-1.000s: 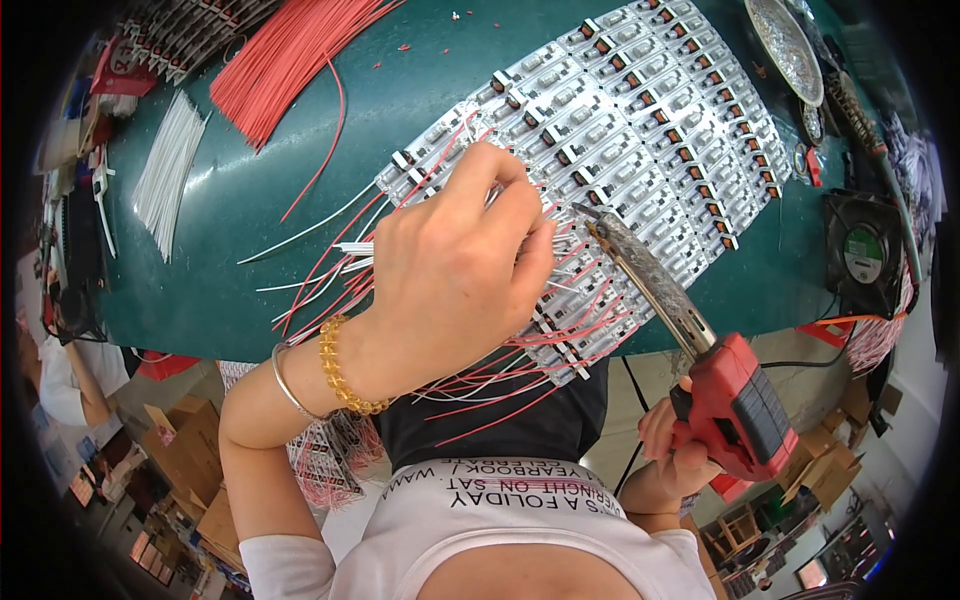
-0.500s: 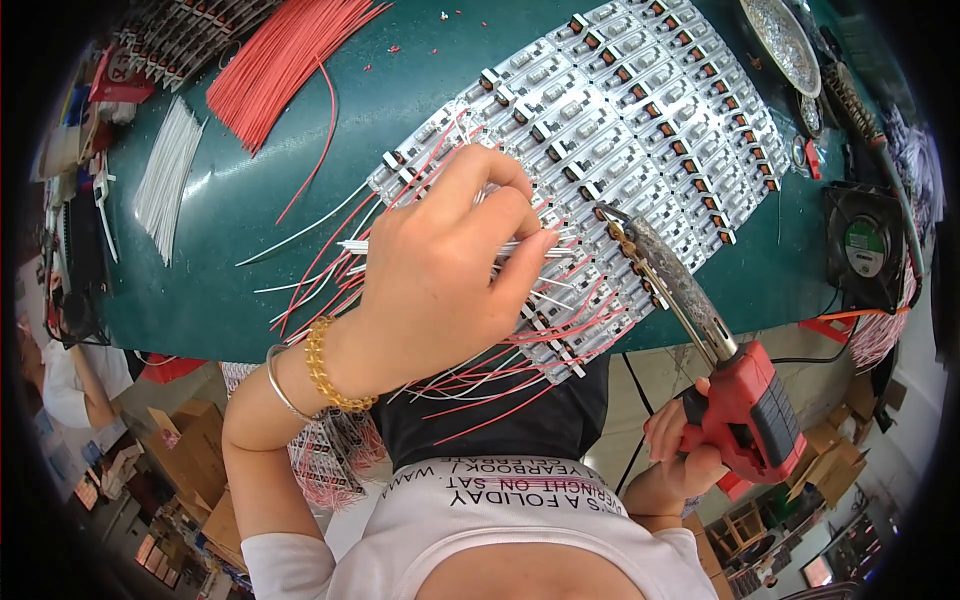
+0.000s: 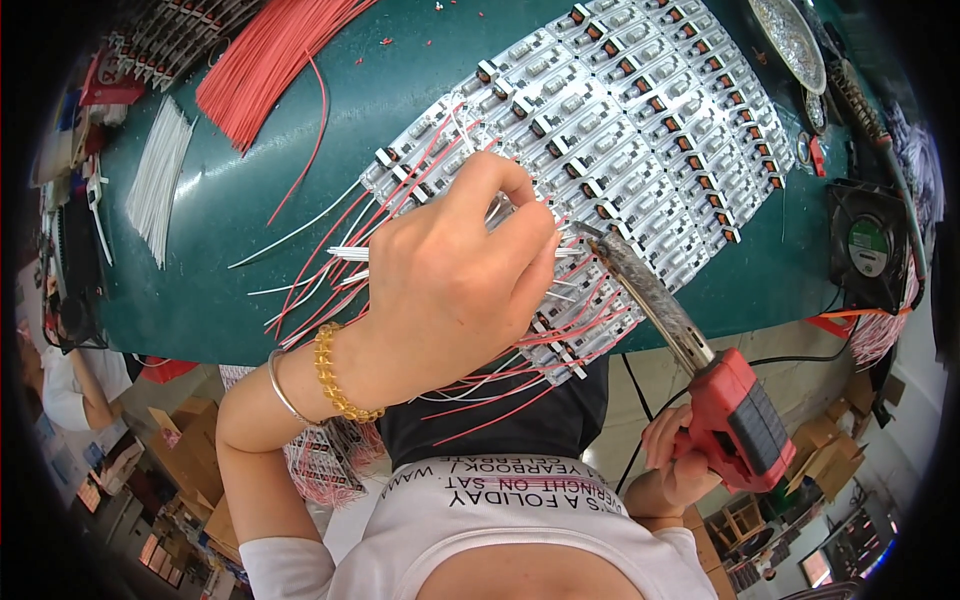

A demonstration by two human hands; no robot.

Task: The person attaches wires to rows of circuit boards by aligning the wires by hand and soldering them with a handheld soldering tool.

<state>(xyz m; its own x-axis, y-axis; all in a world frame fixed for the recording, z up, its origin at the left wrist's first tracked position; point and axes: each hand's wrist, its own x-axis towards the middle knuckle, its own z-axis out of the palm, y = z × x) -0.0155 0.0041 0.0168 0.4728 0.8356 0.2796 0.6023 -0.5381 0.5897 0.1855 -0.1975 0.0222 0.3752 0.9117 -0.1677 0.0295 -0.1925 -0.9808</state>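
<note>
My left hand [image 3: 455,265] is closed on a bunch of white wires [image 3: 348,254], whose ends poke out on both sides of it. It hovers over a panel of small circuit boards [image 3: 620,110] that has red and white wires along its near-left side. My right hand [image 3: 675,460] grips a red and black soldering gun [image 3: 740,425]. The gun's darkened tip [image 3: 590,232] points at the boards just right of my left fingertips. Whether the tip touches a board, I cannot tell.
On the green table [image 3: 250,215] lie a thick bundle of red wires [image 3: 265,75] and a smaller bundle of white wires [image 3: 160,180]. To the right stand a small black fan [image 3: 865,245] and a metal dish [image 3: 790,40]. A power cord [image 3: 800,357] runs off the gun.
The soldering gun has shifted left, bringing its tip closer to my left fingertips. My left fingers have drawn closer together around the white wires. The view has shifted slightly.
</note>
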